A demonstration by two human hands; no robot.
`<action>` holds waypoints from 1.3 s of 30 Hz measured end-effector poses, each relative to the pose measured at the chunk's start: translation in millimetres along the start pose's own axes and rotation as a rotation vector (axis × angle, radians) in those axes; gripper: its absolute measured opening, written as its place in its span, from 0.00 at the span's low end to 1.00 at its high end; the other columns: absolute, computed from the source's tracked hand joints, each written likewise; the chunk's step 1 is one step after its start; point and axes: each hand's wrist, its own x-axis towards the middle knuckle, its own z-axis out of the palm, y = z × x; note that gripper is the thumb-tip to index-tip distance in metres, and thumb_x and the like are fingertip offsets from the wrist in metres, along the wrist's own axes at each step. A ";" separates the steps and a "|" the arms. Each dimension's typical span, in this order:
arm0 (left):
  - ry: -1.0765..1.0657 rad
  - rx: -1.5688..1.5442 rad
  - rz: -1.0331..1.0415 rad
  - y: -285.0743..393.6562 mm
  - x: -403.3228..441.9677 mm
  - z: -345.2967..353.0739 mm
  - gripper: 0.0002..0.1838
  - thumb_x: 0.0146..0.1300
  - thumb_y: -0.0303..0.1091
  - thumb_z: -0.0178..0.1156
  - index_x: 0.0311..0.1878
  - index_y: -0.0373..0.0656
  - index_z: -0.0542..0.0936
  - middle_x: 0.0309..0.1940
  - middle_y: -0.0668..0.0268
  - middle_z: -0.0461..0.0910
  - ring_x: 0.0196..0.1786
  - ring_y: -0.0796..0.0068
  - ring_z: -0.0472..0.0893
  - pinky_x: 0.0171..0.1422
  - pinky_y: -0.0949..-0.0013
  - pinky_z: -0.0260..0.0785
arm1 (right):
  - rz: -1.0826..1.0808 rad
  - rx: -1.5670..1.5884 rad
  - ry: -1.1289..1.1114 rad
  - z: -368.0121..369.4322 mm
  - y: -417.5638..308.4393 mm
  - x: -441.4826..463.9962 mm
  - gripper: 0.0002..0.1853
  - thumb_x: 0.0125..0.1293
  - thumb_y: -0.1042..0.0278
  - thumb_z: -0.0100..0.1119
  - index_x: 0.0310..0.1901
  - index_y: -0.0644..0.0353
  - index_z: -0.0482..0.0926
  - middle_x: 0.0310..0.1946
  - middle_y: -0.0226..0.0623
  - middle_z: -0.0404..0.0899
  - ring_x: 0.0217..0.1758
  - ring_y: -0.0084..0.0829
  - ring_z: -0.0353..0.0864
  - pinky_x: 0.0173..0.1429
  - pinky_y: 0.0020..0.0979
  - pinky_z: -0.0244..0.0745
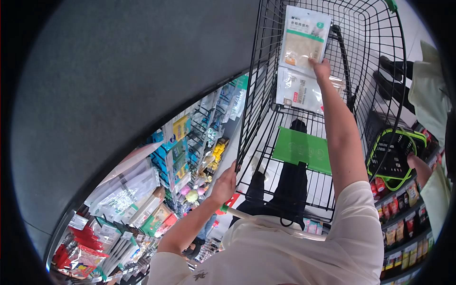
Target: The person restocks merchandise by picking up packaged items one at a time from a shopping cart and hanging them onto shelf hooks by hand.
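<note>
My right hand (321,69) reaches far into the black wire shopping cart (349,14). It is closed on the lower right corner of a flat white and green packet (306,35) with a clear window showing beige cloth, thumb on the front. Just below that lies a second white packet (299,90) with red print, partly tucked under the first. My left hand (224,184) is closed around the left side edge of the cart. A green panel (301,149) is fixed to the cart's seat part, nearer to me.
Shelves of hanging packaged goods (175,142) run along the left. At the right stands a person in a pale top (427,90), with a hand on a black and green basket (396,152). Shelves of bottles and packs (403,228) stand at the lower right.
</note>
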 end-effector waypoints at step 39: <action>0.080 0.015 0.019 -3.7 -22.7 0.7 0.27 0.73 0.34 0.48 0.75 0.45 0.63 0.43 0.40 0.82 0.45 0.37 0.81 0.51 0.42 0.72 | -0.218 -0.404 0.213 -96.7 55.1 -235.5 0.20 0.73 0.53 0.51 0.46 0.63 0.83 0.42 0.59 0.83 0.51 0.58 0.82 0.56 0.51 0.75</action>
